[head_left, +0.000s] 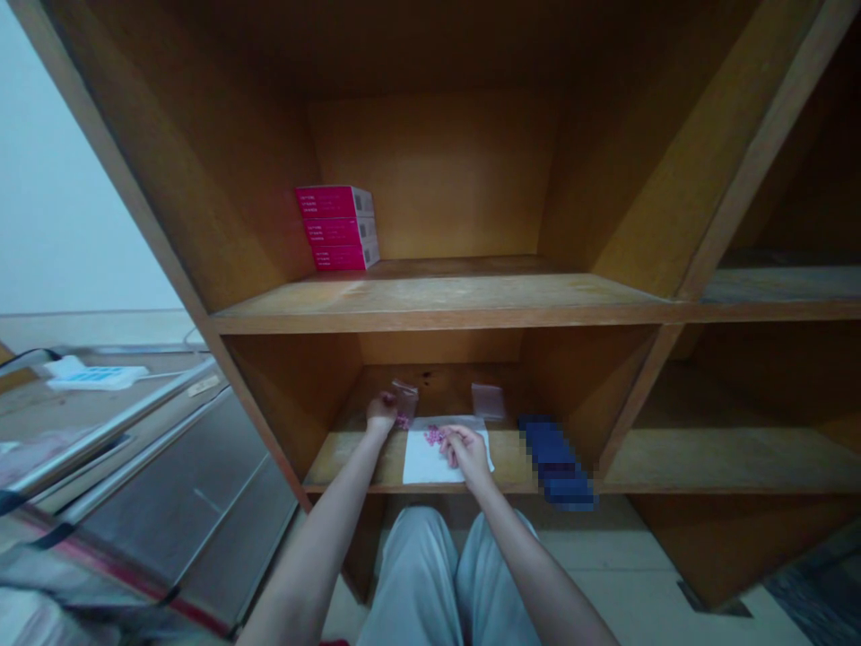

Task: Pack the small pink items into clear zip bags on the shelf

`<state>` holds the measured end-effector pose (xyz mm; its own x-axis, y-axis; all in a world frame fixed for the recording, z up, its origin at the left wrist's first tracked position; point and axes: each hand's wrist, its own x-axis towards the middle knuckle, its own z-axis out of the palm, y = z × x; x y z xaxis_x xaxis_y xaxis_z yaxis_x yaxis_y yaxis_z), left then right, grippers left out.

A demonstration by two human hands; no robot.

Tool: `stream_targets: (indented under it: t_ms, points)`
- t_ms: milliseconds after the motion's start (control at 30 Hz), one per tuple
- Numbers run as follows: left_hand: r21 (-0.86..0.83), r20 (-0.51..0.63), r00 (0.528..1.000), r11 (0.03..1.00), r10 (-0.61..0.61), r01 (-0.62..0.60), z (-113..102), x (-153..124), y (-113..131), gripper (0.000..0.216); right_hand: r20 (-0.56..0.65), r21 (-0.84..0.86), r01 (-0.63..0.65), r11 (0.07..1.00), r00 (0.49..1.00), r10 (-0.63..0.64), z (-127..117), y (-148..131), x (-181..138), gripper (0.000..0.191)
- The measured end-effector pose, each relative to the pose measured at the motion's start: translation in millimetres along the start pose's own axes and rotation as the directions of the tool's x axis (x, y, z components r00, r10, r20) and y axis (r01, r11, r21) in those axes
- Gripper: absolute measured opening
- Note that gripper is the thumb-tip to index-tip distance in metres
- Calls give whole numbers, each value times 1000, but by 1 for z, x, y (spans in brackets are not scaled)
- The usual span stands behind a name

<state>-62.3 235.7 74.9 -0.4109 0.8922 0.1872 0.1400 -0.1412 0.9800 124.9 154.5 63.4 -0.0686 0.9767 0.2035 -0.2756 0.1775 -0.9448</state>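
Note:
On the lower wooden shelf (350, 462) lies a white sheet (423, 464) with a small heap of pink pieces (434, 435) on it. My right hand (465, 451) rests on the sheet with its fingers curled at the edge of the heap. My left hand (381, 414) is closed on a small clear plastic bag (405, 399) that stands upright with some pink pieces in its bottom. A second small clear bag (488, 401) lies farther back on the shelf, apart from both hands.
A blurred dark blue object (557, 460) lies at the right end of the lower shelf. Three pink boxes (336, 228) are stacked on the upper shelf (444, 301). A white power strip (94, 375) lies on the surface at left. My knees are below the shelf.

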Motion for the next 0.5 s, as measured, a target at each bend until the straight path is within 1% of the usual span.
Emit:
stream_targets:
  t_ms: [100,200,300,333,367,400,433,467,500]
  points:
    - [134,-81,996,990,-38,49,0,-3,-2,12,5,5,-2,1000,1000,2,0,0,0,24]
    - [220,-165,986,973,-36,73,0,-7,0,14,6,7,-3,1000,1000,3,0,0,0,23]
    - [293,-274,962,954,19,65,-1,-17,6,29,0,7,-9,1000,1000,9,0,0,0,24]
    - [354,-330,940,934,84,41,-1,-23,10,32,-1,8,-10,1000,1000,10,0,1,0,24]
    - [397,-360,919,918,160,-4,0,-29,13,32,1,9,-10,1000,1000,10,0,1,0,24]
    - [402,-365,900,912,238,-79,0,-36,15,31,4,9,-10,1000,1000,10,0,2,0,24]
    - [358,-366,884,921,291,-155,1,-44,18,29,6,8,-9,1000,1000,9,0,3,0,24]
    - [275,-346,885,935,312,-222,1,-52,19,25,7,8,-8,1000,1000,8,0,3,0,24]
    - [175,-299,904,948,307,-264,2,-59,19,21,8,6,-8,1000,1000,8,0,4,0,24]
